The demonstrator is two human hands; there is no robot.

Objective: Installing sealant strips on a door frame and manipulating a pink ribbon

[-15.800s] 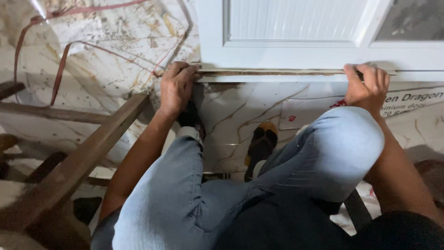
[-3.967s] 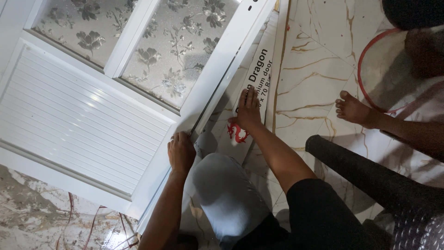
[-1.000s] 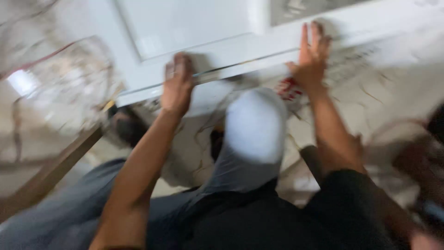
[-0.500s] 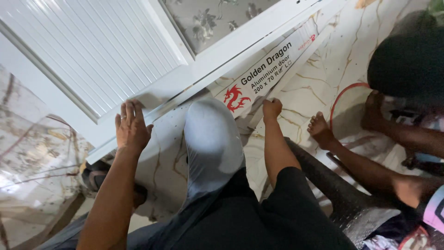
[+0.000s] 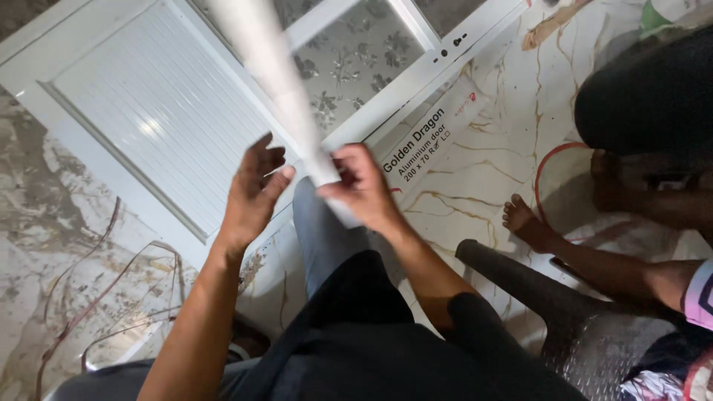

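Head view, right hand [image 5: 364, 186] gripping long white blurred strip [image 5: 275, 82], left hand [image 5: 252, 193] open beside

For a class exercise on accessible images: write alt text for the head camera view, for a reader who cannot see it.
Seen from above, a person's right hand grips a long white strip, blurred, with the open left hand beside it. Below lies a white door with patterned glass on a marbled floor; another person's bare foot is at right.

Home mid-renovation, looks like. White aluminium door [image 5: 178, 111] with frosted floral panes lies flat on the marble-pattern floor [image 5: 490, 163]. Dark plastic chair [image 5: 549, 297] at near right.
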